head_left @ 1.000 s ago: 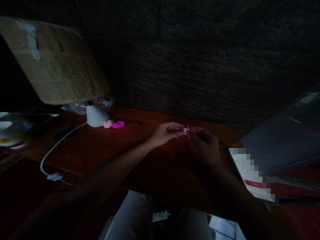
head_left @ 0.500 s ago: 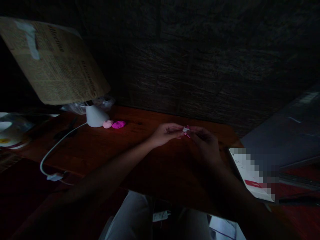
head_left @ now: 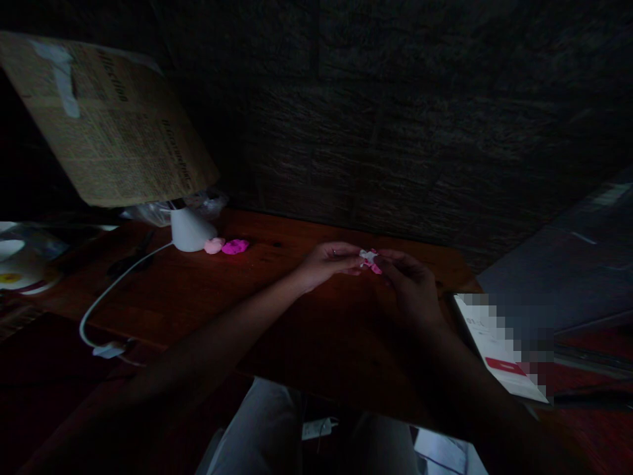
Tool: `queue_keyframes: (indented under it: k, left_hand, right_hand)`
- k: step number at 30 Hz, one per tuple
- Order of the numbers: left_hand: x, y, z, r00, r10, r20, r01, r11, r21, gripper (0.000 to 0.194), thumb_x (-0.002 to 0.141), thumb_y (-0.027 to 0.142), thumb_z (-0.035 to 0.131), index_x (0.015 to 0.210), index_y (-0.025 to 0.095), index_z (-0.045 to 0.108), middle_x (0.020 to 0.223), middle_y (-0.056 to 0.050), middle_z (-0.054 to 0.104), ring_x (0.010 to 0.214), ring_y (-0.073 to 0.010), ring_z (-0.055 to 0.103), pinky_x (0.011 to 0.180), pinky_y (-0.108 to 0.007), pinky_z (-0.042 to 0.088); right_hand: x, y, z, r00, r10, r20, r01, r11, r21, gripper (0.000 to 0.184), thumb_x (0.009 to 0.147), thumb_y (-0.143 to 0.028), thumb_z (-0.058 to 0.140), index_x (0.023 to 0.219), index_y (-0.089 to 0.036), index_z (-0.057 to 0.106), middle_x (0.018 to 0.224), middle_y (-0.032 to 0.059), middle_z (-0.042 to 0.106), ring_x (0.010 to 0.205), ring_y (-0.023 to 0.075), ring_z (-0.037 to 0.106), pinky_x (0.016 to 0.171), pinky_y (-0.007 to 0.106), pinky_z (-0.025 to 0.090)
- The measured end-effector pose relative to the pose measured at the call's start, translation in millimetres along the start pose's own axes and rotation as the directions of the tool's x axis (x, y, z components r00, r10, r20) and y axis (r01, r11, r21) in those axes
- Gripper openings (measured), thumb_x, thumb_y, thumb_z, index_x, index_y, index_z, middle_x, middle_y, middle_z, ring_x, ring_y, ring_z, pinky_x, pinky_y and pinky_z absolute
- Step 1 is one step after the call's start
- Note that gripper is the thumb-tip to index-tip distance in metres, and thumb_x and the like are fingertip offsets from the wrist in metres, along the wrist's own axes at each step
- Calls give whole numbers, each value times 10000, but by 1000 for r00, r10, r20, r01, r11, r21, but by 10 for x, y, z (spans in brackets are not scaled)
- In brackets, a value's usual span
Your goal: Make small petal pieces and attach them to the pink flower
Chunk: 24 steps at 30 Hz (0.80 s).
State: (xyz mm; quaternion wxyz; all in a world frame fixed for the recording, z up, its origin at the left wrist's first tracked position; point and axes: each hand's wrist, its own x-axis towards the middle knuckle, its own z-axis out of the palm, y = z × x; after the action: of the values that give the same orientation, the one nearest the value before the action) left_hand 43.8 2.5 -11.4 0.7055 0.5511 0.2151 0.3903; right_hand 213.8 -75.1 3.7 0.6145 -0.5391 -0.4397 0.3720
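Over the wooden table, both hands meet around a small pink and white piece of clay [head_left: 370,260]. My left hand [head_left: 330,266] pinches its left side between thumb and fingers. On the other side my right hand [head_left: 411,280] grips it, thumb toward me, its fingers in shadow. More of the piece's white top and pink lower edge shows between the fingertips. A pale pink lump of clay [head_left: 214,245] and a magenta lump of clay [head_left: 235,247] lie side by side on the table, left of my left hand.
A lamp [head_left: 188,229] with a newsprint shade and white cord stands at the left, clear plastic wrap behind it. A white cup-like container [head_left: 20,260] is at the far left. A lit tablet-like screen [head_left: 494,349], partly pixelated, sits at the right. A dark wall [head_left: 395,145] rises behind the table [head_left: 321,330].
The piece of clay has turned between my fingertips, so more of its white and pink surface shows. My hands stay in nearly the same place; the lumps by the lamp have not moved.
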Motion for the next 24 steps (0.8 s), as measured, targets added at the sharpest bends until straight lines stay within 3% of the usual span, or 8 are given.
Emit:
queue_keyframes:
  k: [9, 17, 24]
  left_hand:
    - [-10, 4, 32, 998, -1, -61, 3, 999, 45, 501, 549, 368, 941, 952, 123, 773, 960, -102, 797, 859, -194, 748, 849, -373, 592]
    - [4, -22, 43, 998, 24, -62, -22, 999, 44, 479, 540, 326, 940, 947, 131, 778, 930, -92, 803, 790, -164, 744, 770, -312, 597]
    - [9, -45, 27, 996, 58, -75, -51, 995, 88, 444, 563, 353, 929, 906, 123, 766, 927, -92, 798, 810, -181, 739, 763, -326, 585]
  right_hand:
    - [10, 11, 13, 1000, -7, 10, 8, 1000, -2, 340, 659, -433, 851, 914, -222, 774, 911, 65, 802, 719, 181, 664, 569, 283, 472]
    - [0, 29, 7, 999, -25, 38, 24, 1000, 8, 329, 673, -434, 854, 918, -228, 779, 927, 60, 796, 757, 181, 663, 589, 279, 475]
    - [-6, 14, 12, 998, -28, 51, 29, 1000, -13, 331, 681, -441, 852, 922, -231, 768, 914, 61, 799, 751, 189, 679, 582, 288, 498]
